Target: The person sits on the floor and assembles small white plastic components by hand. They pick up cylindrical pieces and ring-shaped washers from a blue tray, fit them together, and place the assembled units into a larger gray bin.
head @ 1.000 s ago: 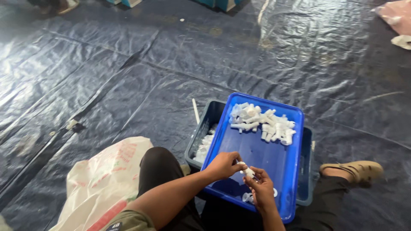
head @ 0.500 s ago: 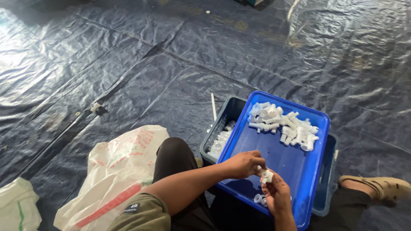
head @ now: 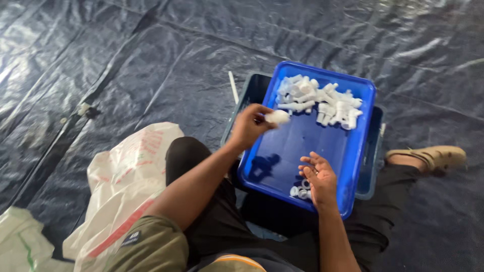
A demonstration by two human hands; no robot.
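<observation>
My left hand (head: pixel 251 125) is raised over the near left part of a blue tray (head: pixel 307 146) and pinches a small white plastic fitting (head: pixel 278 117). My right hand (head: pixel 318 177) hovers palm up and empty over the tray's near edge, fingers apart, just above a few small white rings (head: pixel 298 192). A pile of white plastic fittings (head: pixel 318 100) lies at the tray's far end. The tray rests on top of a darker blue crate (head: pixel 375 151).
A white woven sack (head: pixel 126 186) lies beside my left knee, and another pale bag (head: pixel 20 242) at the lower left. A thin white stick (head: pixel 233 86) lies left of the crate. My sandalled foot (head: pixel 433 157) is at right. Dark plastic sheeting (head: pixel 151 50) covers the floor.
My hands were together over the tray's near edge; now the left hand has lifted away toward the pile with the white fitting, and the right hand has opened.
</observation>
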